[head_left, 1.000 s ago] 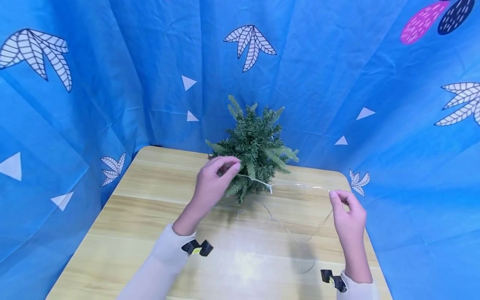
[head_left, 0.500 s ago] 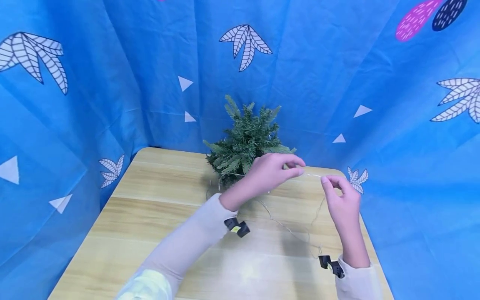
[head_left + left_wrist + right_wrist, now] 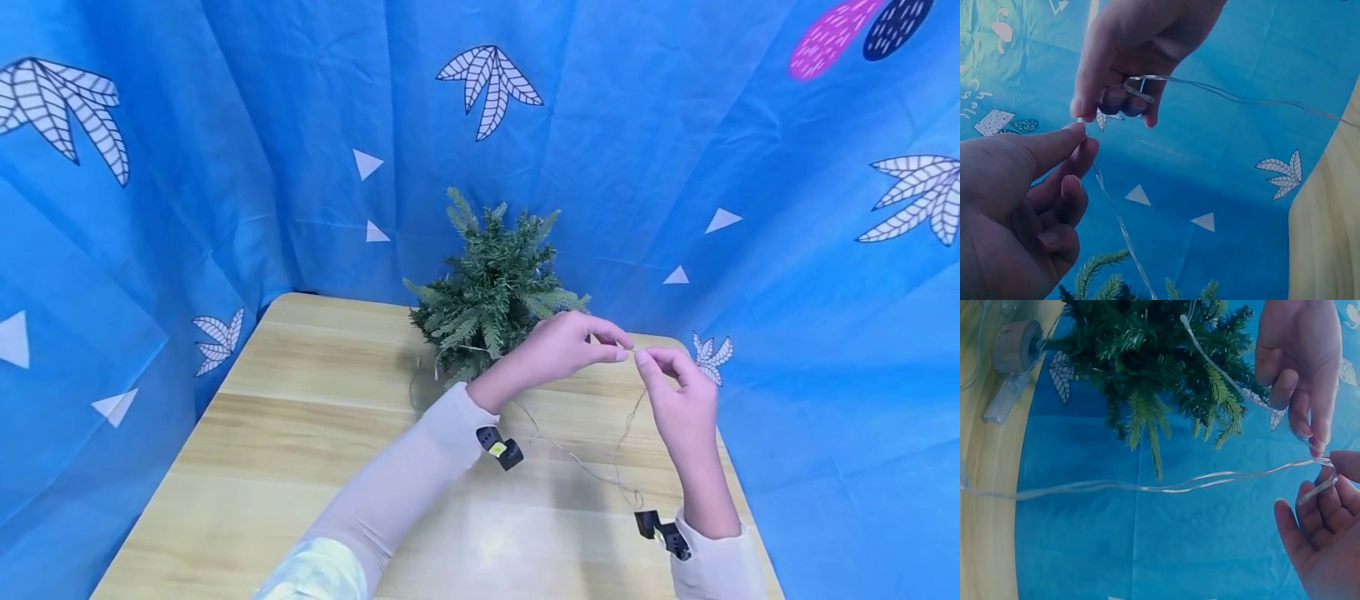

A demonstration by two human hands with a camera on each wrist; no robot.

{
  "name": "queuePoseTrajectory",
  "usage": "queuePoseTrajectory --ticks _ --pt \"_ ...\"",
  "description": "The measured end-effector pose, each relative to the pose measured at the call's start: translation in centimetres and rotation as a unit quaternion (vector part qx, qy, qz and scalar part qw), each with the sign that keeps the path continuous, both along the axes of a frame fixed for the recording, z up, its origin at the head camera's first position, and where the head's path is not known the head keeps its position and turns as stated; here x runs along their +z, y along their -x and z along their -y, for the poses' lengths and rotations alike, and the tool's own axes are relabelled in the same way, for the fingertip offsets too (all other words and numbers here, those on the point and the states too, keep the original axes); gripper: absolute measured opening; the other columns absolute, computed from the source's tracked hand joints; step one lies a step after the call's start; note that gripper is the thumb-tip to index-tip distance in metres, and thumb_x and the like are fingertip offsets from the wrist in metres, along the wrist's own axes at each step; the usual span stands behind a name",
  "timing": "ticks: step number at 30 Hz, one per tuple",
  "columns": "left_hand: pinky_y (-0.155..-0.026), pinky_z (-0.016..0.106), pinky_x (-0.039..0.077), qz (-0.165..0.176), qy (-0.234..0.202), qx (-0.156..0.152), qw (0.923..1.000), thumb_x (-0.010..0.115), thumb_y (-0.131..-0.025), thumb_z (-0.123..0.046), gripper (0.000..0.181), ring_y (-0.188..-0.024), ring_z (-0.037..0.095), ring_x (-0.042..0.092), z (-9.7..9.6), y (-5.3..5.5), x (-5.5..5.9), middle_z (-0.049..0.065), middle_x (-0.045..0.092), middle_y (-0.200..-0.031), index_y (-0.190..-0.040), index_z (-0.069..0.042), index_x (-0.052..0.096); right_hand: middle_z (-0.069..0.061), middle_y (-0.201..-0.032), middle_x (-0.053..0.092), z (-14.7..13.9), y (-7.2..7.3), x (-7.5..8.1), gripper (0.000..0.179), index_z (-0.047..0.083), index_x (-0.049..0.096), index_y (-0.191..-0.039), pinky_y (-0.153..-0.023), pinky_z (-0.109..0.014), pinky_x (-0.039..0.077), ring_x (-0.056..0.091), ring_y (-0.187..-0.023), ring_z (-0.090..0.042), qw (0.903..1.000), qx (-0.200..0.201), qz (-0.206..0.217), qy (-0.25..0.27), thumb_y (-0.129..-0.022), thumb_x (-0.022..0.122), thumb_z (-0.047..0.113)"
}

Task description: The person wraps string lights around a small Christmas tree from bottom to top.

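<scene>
A thin clear string of fairy lights (image 3: 573, 457) runs over the table and up to both hands. My left hand (image 3: 568, 343) reaches across the right front of a small artificial Christmas tree (image 3: 491, 279) and pinches the wire between thumb and index finger. Just to its right, my right hand (image 3: 684, 407) pinches the same wire, the fingertips of both hands almost touching. In the left wrist view, one strand (image 3: 1121, 228) drops from the left fingertips towards the tree. A doubled strand (image 3: 1197, 481) hangs from the right hand in the right wrist view.
The tree stands on a round wooden base (image 3: 1016, 347), beside which lies a clear plastic box (image 3: 1007, 399). Around the wooden table (image 3: 300, 467) hangs a blue patterned curtain (image 3: 322, 125), close behind the tree and along both sides.
My left hand has moved right from the tree's front left, up to the right hand, and pinches the wire there. The right hand has shifted slightly left and away from me.
</scene>
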State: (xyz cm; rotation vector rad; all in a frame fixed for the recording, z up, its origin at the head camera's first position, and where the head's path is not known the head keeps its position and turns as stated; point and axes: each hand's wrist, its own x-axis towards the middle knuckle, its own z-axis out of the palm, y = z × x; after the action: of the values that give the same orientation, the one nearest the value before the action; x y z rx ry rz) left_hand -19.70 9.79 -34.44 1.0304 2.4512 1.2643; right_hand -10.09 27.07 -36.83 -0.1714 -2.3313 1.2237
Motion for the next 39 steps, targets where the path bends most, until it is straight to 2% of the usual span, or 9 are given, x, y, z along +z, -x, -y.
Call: queuePoseTrajectory --ticks 6,14,19,23,26,29,31,34,39 --pt "-0.067 0.024 0.049 0.000 -0.017 0.003 0.9999 0.068 -0.097 -0.039 0.011 -0.079 0.004 0.059 -0.2 0.1 -0.6 -0.021 0.066 -0.091 -0.101 -0.031 0.074 0.011 -0.083 0.064 0.3 -0.2 -0.2 0.026 0.008 0.073 -0.107 -0.067 -0.019 0.046 0.058 -0.078 -0.009 0.9978 0.023 0.030 0.054 -0.098 0.068 0.032" --pt "-0.065 0.025 0.048 -0.005 -0.056 0.054 0.9970 0.065 -0.099 -0.036 0.011 -0.073 0.008 0.055 -0.1 0.6 -1.1 -0.018 0.067 -0.095 -0.102 -0.029 0.073 0.009 -0.086 0.070 0.1 0.3 -1.4 0.030 0.008 0.071 -0.111 -0.077 -0.019 0.051 0.066 -0.085 -0.010 0.9922 0.027 0.070 0.100 -0.096 0.069 0.035" --pt "-0.069 0.023 0.049 0.004 -0.099 0.049 0.9939 0.066 -0.099 -0.031 0.011 -0.080 0.008 0.059 -0.8 1.0 -1.1 -0.014 0.068 -0.092 -0.103 -0.024 0.074 0.009 -0.091 0.074 -0.3 0.4 -1.7 0.032 0.007 0.071 -0.112 -0.084 -0.018 0.049 0.068 -0.095 -0.010 0.9879 0.002 0.083 0.131 -0.096 0.069 0.035" --pt "-0.070 0.023 0.049 0.026 -0.106 0.055 0.9925 0.066 -0.099 -0.031 0.011 -0.082 0.007 0.060 -1.3 1.2 -1.1 -0.014 0.067 -0.093 -0.102 -0.024 0.074 0.012 -0.102 0.075 -0.2 0.7 -2.0 0.029 0.006 0.069 -0.110 -0.089 -0.016 0.047 0.067 -0.103 -0.007 0.9852 0.010 0.074 0.154 -0.098 0.067 0.032" --pt "-0.066 0.024 0.048 0.038 -0.116 0.067 0.9903 0.066 -0.100 -0.030 0.011 -0.079 0.009 0.058 -1.6 1.3 -1.2 -0.012 0.067 -0.089 -0.101 -0.023 0.074 0.009 -0.094 0.075 -0.1 0.8 -2.1 0.024 0.003 0.067 -0.108 -0.090 -0.019 0.047 0.067 -0.099 -0.008 0.9811 0.029 0.058 0.182 -0.099 0.067 0.025" --pt "-0.065 0.025 0.048 0.045 -0.127 0.075 0.9880 0.065 -0.100 -0.029 0.011 -0.077 0.010 0.057 -1.9 1.3 -1.3 -0.011 0.067 -0.088 -0.101 -0.021 0.073 0.005 -0.080 0.072 -0.1 0.5 -2.3 0.026 0.003 0.067 -0.109 -0.089 -0.020 0.046 0.067 -0.089 -0.011 0.9793 0.028 0.065 0.190 -0.098 0.067 0.027" --pt "-0.066 0.024 0.048 0.045 -0.132 0.080 0.9870 0.065 -0.100 -0.029 0.011 -0.078 0.009 0.058 -2.1 1.3 -1.4 -0.012 0.067 -0.089 -0.102 -0.021 0.073 0.004 -0.076 0.068 -0.2 0.1 -2.4 0.030 0.005 0.068 -0.110 -0.083 -0.021 0.047 0.064 -0.081 -0.013 0.9819 0.017 0.079 0.172 -0.098 0.068 0.032" --pt "-0.070 0.022 0.049 0.042 -0.137 0.091 0.9855 0.064 -0.100 -0.029 0.011 -0.083 0.007 0.060 -2.3 1.4 -1.5 -0.014 0.068 -0.093 -0.102 -0.022 0.072 0.005 -0.075 0.066 -0.3 -0.4 -2.6 0.034 0.009 0.070 -0.109 -0.064 -0.023 0.044 0.054 -0.068 -0.014 0.9882 -0.006 0.094 0.120 -0.098 0.066 0.041" --pt "-0.072 0.023 0.049 0.025 -0.124 0.114 0.9854 0.065 -0.100 -0.029 0.010 -0.086 0.007 0.062 -2.1 1.5 -1.5 -0.013 0.070 -0.095 -0.104 -0.022 0.071 0.007 -0.071 0.063 -0.1 -0.4 -2.9 0.032 0.010 0.071 -0.105 -0.047 -0.030 0.035 0.039 -0.051 -0.014 0.9930 -0.020 0.075 0.089 -0.098 0.065 0.041"
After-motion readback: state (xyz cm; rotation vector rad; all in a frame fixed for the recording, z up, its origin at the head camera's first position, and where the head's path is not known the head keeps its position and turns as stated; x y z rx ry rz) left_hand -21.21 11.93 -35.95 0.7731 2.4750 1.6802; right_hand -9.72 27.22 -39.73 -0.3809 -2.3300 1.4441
